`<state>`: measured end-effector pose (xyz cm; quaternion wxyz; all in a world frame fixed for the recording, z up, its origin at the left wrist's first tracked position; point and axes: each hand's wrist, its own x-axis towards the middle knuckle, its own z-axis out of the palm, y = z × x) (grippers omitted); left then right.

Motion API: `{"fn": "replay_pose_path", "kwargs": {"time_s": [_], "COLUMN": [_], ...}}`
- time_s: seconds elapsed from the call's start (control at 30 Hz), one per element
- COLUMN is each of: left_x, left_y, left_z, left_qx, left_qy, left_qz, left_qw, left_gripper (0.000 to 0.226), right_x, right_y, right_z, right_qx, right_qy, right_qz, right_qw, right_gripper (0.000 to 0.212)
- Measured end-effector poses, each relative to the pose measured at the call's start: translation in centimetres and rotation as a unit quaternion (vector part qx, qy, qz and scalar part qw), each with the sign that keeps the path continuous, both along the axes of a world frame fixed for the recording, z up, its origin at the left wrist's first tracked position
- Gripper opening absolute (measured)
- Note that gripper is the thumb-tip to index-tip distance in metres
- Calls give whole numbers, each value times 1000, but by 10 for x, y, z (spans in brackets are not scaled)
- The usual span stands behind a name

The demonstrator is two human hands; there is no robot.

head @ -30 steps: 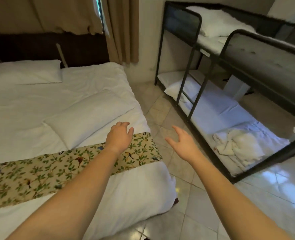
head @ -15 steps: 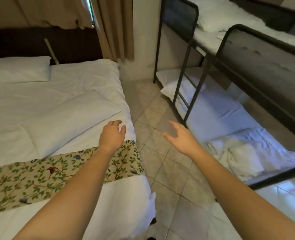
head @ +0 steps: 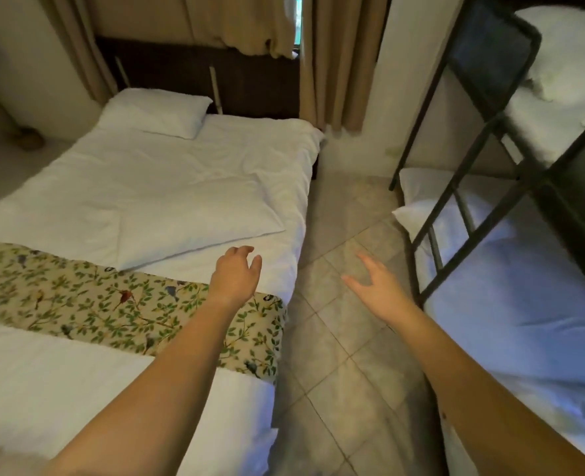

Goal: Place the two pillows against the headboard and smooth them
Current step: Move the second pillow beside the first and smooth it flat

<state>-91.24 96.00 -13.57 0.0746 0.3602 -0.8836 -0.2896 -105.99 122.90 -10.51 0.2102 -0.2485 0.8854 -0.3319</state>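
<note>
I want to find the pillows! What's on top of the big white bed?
Two white pillows: one pillow at the headboard, one loose pillow mid-bed, just above the leafy bird-print runner. Whatever lies under the covers is hidden.

One white pillow [head: 153, 111] lies at the dark headboard [head: 249, 77]; a second pillow [head: 195, 231] lies mid-bed [head: 78, 187], just above the floral runner [head: 78, 304]. The left hand [head: 236, 276], fingers loosely curled and empty, hovers near its corner. The right hand [head: 376, 290] is spread over the tiled floor [head: 346, 372].
</note>
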Motion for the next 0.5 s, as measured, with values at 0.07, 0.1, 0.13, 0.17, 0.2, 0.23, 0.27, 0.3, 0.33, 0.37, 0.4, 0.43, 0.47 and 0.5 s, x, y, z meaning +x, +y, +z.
{"fn": "replay_pose_path", "kwargs": {"time_s": [0.07, 0.1, 0.13, 0.17, 0.2, 0.23, 0.27, 0.3, 0.33, 0.37, 0.4, 0.43, 0.47, 0.5], "left_x": [-6, -9, -13, -17, -21, -25, -30, -34, -40, -45, -52, -58, -66, -74], "left_y": [7, 9, 10, 10, 9, 7, 4, -1, -6, -13, -20, -28, -37, -47], "left_z": [0, 1, 2, 3, 4, 5, 5, 6, 6, 6, 5, 4, 3, 2], "left_qx": [7, 11, 15, 18, 18, 15, 11, 11, 14, 16, 14, 9, 6, 4], "left_qy": [-5, -5, -4, -3, -3, -6, -7, -5, -2, 2, 5, 4, 3, 3], "left_qz": [25, 38, 53, 68, 81, 92, 102, 113, 124, 134, 143, 149, 156, 165], "left_qw": [1000, 999, 998, 998, 997, 996, 995, 994, 992, 991, 990, 989, 988, 986], "left_gripper": [51, 51, 51, 51, 51, 51, 51, 51, 52, 52, 52, 52, 51, 51], "right_x": [-22, -35, -46, -58, -70, -80, -89, -98, -107, -117, -127, -138, -148, -159], "right_y": [-2, -5, -10, -16, -22, -29, -37, -46, -56, -67, -78, -91, -103, -116], "right_z": [-1, 0, 1, 2, 2, 2, 3, 4, 4, 3, 2, -1, -4, -6], "right_qx": [2, 3, 9, 10, 9, 6, 3, -5, -12, -19, -22, -23, -21, -21], "right_qy": [7, 8, 10, 14, 18, 20, 19, 18, 18, 17, 17, 17, 14, 10], "right_qz": [34, 49, 62, 74, 87, 99, 110, 123, 135, 148, 158, 165, 171, 177], "right_qw": [999, 999, 998, 997, 996, 995, 994, 992, 991, 989, 987, 986, 985, 984], "right_gripper": [77, 77, 78, 79, 79, 79, 78, 76, 74, 72, 71, 72, 74, 76]}}
